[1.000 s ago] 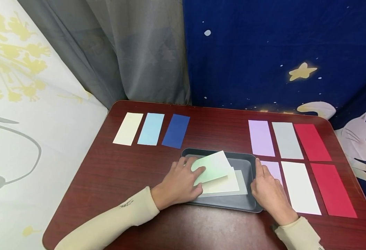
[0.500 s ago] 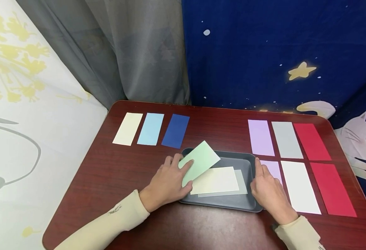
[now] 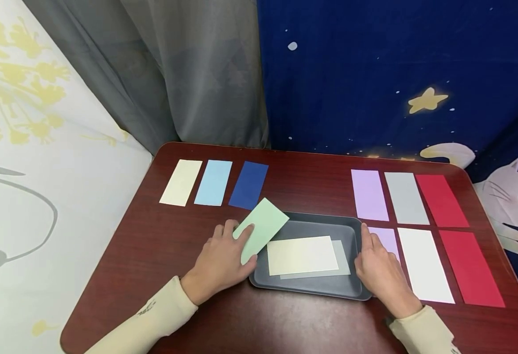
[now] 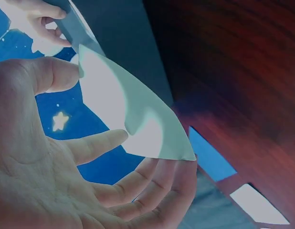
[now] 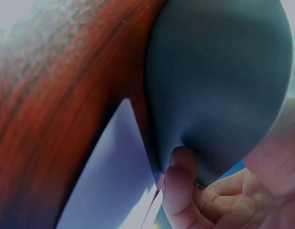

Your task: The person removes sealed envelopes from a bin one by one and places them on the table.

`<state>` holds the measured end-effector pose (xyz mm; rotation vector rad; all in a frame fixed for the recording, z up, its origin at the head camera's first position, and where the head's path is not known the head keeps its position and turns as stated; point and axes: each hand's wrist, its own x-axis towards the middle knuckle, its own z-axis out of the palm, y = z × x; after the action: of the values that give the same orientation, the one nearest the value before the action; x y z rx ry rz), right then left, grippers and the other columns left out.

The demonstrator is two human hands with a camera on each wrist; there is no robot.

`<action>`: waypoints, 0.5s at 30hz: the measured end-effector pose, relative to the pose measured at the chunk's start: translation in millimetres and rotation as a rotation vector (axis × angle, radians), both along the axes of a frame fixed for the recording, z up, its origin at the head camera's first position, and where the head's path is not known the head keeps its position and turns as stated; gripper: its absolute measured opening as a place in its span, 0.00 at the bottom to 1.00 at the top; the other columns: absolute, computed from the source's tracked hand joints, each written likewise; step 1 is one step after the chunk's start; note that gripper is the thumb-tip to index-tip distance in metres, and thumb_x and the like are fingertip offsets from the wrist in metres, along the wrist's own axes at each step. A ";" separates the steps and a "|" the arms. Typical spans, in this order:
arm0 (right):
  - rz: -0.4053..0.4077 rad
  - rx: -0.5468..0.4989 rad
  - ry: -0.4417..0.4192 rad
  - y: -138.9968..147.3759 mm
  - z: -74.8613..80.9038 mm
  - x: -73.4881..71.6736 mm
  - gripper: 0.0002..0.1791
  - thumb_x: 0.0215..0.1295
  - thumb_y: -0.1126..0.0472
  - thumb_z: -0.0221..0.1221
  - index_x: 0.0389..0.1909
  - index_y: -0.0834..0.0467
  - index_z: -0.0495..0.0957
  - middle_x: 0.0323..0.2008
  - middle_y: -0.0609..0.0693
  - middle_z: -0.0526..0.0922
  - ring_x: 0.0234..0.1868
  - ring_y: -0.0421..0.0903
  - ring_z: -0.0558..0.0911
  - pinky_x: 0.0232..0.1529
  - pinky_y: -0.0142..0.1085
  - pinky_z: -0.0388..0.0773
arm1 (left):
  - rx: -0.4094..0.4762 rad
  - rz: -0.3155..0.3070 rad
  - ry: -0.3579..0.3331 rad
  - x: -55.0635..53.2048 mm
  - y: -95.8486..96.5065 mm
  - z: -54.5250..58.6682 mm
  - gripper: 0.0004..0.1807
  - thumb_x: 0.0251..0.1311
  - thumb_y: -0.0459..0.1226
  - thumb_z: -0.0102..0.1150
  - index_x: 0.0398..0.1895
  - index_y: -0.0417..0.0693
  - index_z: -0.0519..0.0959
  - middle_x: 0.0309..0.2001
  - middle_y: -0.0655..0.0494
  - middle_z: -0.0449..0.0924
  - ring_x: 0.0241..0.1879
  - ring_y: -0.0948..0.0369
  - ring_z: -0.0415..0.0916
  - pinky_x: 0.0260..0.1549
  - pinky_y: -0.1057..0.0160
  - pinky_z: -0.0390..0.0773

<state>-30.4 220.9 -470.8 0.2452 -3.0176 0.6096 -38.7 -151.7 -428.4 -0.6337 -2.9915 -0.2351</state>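
My left hand (image 3: 223, 263) holds a pale green paper card (image 3: 263, 230) by its near-left side, tilted over the left end of a dark grey tray (image 3: 312, 290). The left wrist view shows the card (image 4: 142, 119) bowed between the thumb and the fingers. Inside the tray lie a cream card (image 3: 303, 255) and, partly beneath it, a pale grey-green card (image 3: 344, 265). My right hand (image 3: 380, 275) grips the tray's right rim, index finger along the edge. In the right wrist view, a fingertip presses the tray's outer wall (image 5: 219, 86).
Across the table's back left lie a cream card (image 3: 181, 182), a light blue card (image 3: 213, 182) and a dark blue card (image 3: 249, 185). Two rows of lilac (image 3: 370, 195), grey (image 3: 407, 198), white (image 3: 424, 265) and red cards (image 3: 442, 200) lie right of the tray.
My left hand has moved left with the green card, from over the cream card to the tray's left end, turning it steeper. The right hand stays at the tray's right rim.
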 end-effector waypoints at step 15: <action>-0.001 -0.001 -0.002 -0.1 0.5 -0.7 0.41 0.63 0.76 0.63 0.77 0.82 0.60 0.44 0.72 0.78 0.14 0.44 0.65 0.14 0.39 0.67 | 0.044 0.196 -0.146 6.9 -14.6 -9.1 0.38 0.66 0.52 0.69 0.74 0.41 0.77 0.56 0.32 0.73 0.43 0.41 0.77 0.25 0.45 0.84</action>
<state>-31.1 220.7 -470.3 0.2433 -3.0190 0.6120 -31.8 -166.3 -437.5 -0.3293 -3.1490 -0.3466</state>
